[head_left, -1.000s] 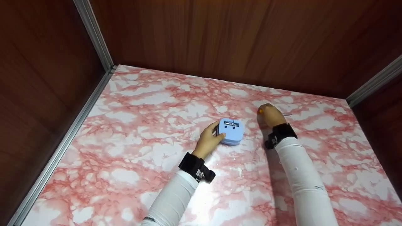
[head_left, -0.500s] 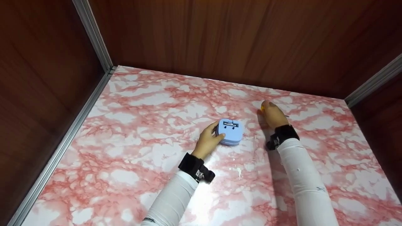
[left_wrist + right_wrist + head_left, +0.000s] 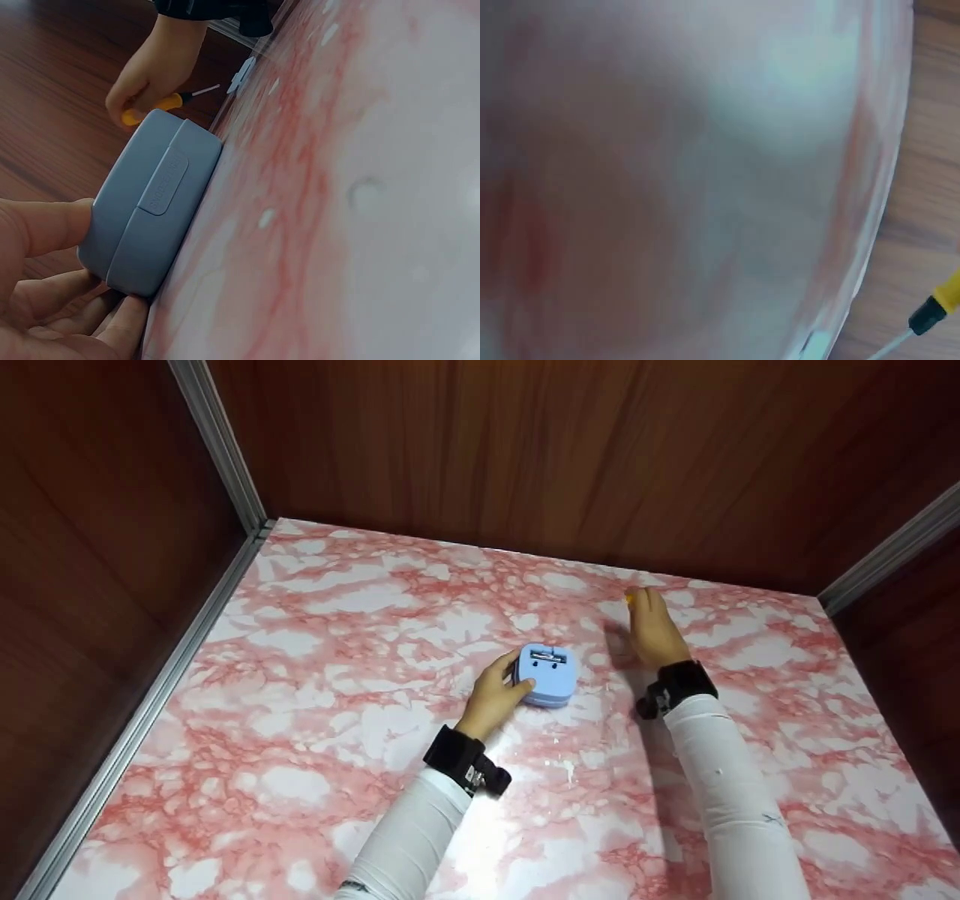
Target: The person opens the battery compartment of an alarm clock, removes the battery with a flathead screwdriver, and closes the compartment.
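Observation:
My left hand (image 3: pixel 491 701) grips the left side of a light blue, rounded-square case (image 3: pixel 550 679) standing on the table. The upper face of the case has two dark dots and a slot with a shiny metal part inside. In the left wrist view, its side shows a seam and a latch-like tab. To the right and farther back, my right hand (image 3: pixel 656 626) holds a screwdriver (image 3: pixel 169 103) with a yellow handle and thin metal shaft. The handle's black collar shows in the right wrist view. In the head view the shaft is hidden behind the hand.
A small pale flat piece (image 3: pixel 241 76) lies on the marbled red-and-white tabletop (image 3: pixel 337 660), near the screwdriver tip in the left wrist view. Dark wood panels (image 3: pixel 465 457) stand at the back and both sides, with metal rails (image 3: pixel 217 442) at the corners.
My right hand has moved toward the back with the screwdriver, and its shaft has gone out of sight in the head view. My left hand and the blue case stay in place.

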Tool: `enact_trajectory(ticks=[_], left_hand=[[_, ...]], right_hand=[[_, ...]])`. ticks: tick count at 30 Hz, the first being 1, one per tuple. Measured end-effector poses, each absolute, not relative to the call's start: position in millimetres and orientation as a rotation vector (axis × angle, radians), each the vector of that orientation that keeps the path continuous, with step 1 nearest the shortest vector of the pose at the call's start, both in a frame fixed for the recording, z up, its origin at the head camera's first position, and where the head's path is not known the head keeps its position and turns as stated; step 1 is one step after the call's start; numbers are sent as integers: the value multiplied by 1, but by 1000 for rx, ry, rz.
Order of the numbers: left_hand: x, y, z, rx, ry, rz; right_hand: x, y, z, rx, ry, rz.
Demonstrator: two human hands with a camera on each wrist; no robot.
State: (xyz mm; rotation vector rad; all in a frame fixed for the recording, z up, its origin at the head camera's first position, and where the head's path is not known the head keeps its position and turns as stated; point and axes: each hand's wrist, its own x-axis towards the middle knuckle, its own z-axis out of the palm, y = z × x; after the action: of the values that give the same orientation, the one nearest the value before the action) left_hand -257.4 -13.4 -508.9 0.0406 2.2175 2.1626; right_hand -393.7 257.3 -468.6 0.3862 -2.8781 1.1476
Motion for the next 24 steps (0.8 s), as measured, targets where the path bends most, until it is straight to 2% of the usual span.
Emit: enact_trajectory(ticks=[3, 6, 13, 17, 24], left_hand=[[-257, -14, -509, 54, 2226, 2165], [-258, -14, -509, 52, 2208, 2178], [-258, -14, -511, 35, 2212, 2157], [-257, -14, -510, 32, 2222, 2149], [-258, -13, -510, 41, 2192, 2183]], right_hand=[[-391, 252, -473, 706, -2554, 769], [-388, 243, -474, 743, -2342, 948], [-363, 215, -453, 420, -2047, 1617], [-364, 211, -456, 276, -1725, 1974], [-352, 195, -443, 155, -1311, 2236]])
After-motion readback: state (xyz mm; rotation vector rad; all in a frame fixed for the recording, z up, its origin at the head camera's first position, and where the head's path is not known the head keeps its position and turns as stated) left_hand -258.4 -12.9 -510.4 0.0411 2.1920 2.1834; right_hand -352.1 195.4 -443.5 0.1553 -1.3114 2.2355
